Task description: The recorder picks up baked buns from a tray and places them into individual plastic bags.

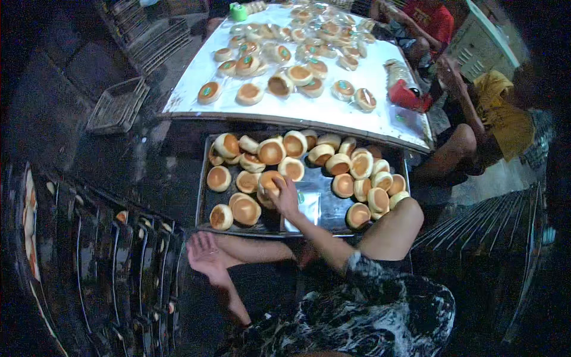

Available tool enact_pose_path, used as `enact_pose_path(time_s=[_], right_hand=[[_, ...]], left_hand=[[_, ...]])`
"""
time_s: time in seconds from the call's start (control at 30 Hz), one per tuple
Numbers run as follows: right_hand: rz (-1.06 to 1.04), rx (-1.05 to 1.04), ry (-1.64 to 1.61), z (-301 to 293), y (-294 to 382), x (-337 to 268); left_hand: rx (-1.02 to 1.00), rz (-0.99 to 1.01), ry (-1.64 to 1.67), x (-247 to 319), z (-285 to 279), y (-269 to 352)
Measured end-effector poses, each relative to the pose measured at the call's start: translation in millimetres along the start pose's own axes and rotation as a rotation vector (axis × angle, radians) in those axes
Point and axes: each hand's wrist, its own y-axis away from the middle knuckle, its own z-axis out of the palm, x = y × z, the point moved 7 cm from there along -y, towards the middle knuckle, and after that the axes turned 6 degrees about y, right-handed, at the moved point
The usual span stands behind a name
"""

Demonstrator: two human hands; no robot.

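Note:
My right hand [286,197] reaches over the dark metal baking tray [328,193] and grips a round browned bun [270,180] by its right side. Palm up, with its fingers spread, my left hand [203,256] is off the tray's near left corner, by my bent leg, and holds nothing. Flat clear plastic bags with green print [310,206] lie in the tray's middle, just right of my right hand. Loose pale-sided buns [246,211] are on the left of the tray, and more buns [361,165] are heaped on its right.
Beyond the tray stands a white-topped table [187,96] bearing many bagged buns [248,64]. A red object [408,96] lies at its right edge. Two people sit to the right, one in a yellow shirt [504,116]. Racked trays [129,267] rise on my left; a wire rack [486,218] is at right.

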Motion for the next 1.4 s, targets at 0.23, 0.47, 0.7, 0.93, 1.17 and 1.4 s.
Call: enact_pose_path(time_s=[0.23, 0.47, 0.7, 0.93, 1.17, 1.4], right_hand=[[-0.358, 0.053, 0.049, -89.3, 70.3, -108.9], [0.046, -0.033, -0.041, -95.5, 63.0, -85.7], [0.231, -0.362, 0.104, -76.2, 43.0, -10.0], [-0.249, 0.368, 0.048, -186.6, -59.7, -123.3], [0.153, -0.576, -0.118, -79.7, 161.8, 15.3], [0.209, -0.166, 0.177, -96.1, 133.3, 1.2]], left_hand=[[-0.341, -0.067, -0.441, -109.3, 66.2, 70.2], [-0.137, -0.44, -0.498, -163.3, 55.3, 119.4], [-0.344, -0.717, -0.939, -163.1, 20.4, 125.4], [-1.779, 0.756, -1.731, -228.2, -29.0, 101.9], [-1.749, 0.1, -2.245, -208.4, 27.8, 111.9], [-1.463, 0.057, -1.758, -181.5, 76.9, 134.3]])
